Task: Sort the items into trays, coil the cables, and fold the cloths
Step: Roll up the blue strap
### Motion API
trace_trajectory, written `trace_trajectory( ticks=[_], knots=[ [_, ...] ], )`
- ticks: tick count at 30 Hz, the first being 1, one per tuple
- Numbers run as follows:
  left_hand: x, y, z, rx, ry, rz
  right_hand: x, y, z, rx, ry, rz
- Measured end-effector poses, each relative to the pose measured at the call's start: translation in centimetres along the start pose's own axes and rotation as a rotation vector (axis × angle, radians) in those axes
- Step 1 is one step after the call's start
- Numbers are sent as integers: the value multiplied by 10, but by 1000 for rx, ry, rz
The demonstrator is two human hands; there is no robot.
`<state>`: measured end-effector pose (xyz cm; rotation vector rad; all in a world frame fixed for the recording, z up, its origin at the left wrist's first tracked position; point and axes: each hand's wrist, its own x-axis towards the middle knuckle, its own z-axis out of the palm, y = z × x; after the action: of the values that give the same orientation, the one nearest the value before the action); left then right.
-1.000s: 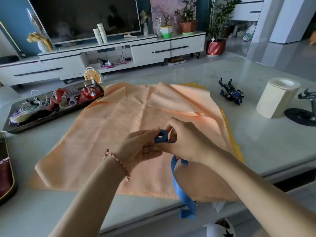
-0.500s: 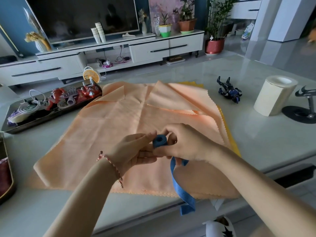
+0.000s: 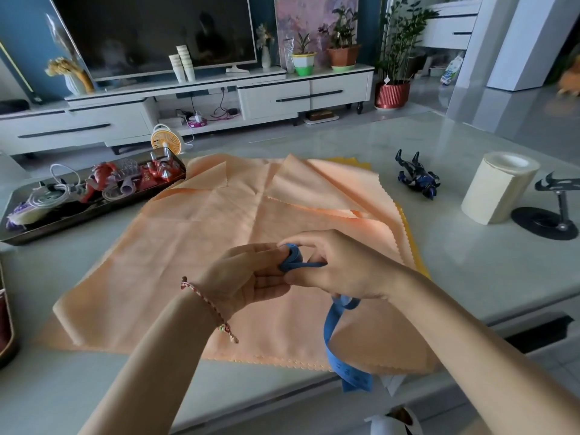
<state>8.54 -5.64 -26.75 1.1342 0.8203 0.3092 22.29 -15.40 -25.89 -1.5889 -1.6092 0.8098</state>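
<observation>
Head camera is looking down at both hands, which are meeting close together above the middle of the worktop. The left hand [image 3: 251, 276] is pinching a small coil of blue tape [image 3: 292, 258] between thumb and fingers. The right hand [image 3: 340, 268] is touching the same coil from the other side, with its fingers curling round the strand that is leaving it. The loose part of the tape is passing under the right wrist and hanging down over the near edge of the worktop [image 3: 470, 265]; small printed marks are showing near its end. A braided bracelet [image 3: 213, 309] is sitting on the left wrist.

Under the hands a peach cloth [image 3: 204, 233] is lying spread out, with its far corners folding inward. A yellow cloth [image 3: 408, 219] is showing from beneath it along the right side.

At the far left a long tray [image 3: 94, 213] is holding a white cable [image 3: 56, 191], red toys [image 3: 158, 171] and other small pieces. Another tray [image 3: 7, 328] is showing only partly at the left border. To the right, well apart from the cloths, a dark blue toy figure [image 3: 417, 178] is lying on the worktop, and near it a cream paper roll [image 3: 499, 191] is standing upright beside a black stand [image 3: 547, 221].
</observation>
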Motion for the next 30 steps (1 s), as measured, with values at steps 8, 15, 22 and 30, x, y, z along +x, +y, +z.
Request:
trace_trajectory(
  ticks=[8,15,22,30],
  knots=[
    [-3,-9,10,-65,39,99,1,8,14,-245,359,36],
    [-11,5,-1,202,-94,-8,-3,7,10,-4,15,51],
    [-13,1,-5,172,-82,42,-7,7,7,53,64,77],
    [-9,-9,10,-6,45,45,-5,9,15,-165,187,128]
  ],
)
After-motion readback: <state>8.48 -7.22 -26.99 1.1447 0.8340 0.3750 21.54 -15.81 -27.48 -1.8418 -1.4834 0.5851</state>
